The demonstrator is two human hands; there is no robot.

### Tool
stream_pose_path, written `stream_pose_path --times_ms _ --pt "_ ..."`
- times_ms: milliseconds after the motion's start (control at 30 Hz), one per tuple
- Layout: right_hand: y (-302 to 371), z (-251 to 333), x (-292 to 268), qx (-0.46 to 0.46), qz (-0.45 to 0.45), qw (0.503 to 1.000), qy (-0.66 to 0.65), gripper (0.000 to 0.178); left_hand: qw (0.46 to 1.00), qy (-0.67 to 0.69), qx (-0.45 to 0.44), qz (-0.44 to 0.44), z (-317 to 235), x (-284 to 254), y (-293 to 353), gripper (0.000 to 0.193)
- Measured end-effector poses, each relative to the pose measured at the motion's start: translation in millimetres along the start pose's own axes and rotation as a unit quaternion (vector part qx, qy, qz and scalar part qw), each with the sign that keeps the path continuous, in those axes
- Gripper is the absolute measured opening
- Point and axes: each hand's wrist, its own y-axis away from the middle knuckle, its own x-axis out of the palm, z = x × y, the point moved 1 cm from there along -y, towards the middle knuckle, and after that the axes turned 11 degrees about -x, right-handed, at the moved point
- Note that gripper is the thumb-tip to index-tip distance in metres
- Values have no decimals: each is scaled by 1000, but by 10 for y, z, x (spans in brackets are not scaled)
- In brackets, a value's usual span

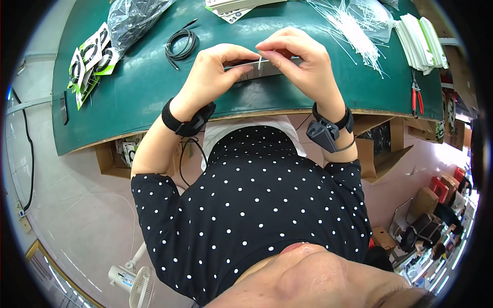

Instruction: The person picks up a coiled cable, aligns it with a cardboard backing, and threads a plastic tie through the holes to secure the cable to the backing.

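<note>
In the head view, the left hand (218, 72) pinches a thin grey card (250, 73) between thumb and fingers, and the right hand (305, 61) pinches a white tie (260, 65) with thumb and forefinger. The card spans the gap between the hands, above the near part of the green tabletop (138, 95); the tie stands across its edge. A coiled black cable (181, 47) lies left of them, loose white ties (354, 38) and red pliers (417, 98) right. A fan (141, 288) stands on the floor. Fingers cover the card's ends; a plastic bag (131, 23) is cut off above.
</note>
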Motion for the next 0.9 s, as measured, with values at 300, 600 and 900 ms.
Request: stream_pose_path --times_ms 300,600,900 --pt "271 244 3 -50 -18 996 78 17 996 63 -42 -49 76 57 32 25" --pt "487 210 272 -118 -161 968 149 20 983 117 -29 -141 79 169 87 25" --pt "403 76 185 -102 -97 981 136 21 992 41 13 -120 -26 204 146 25"
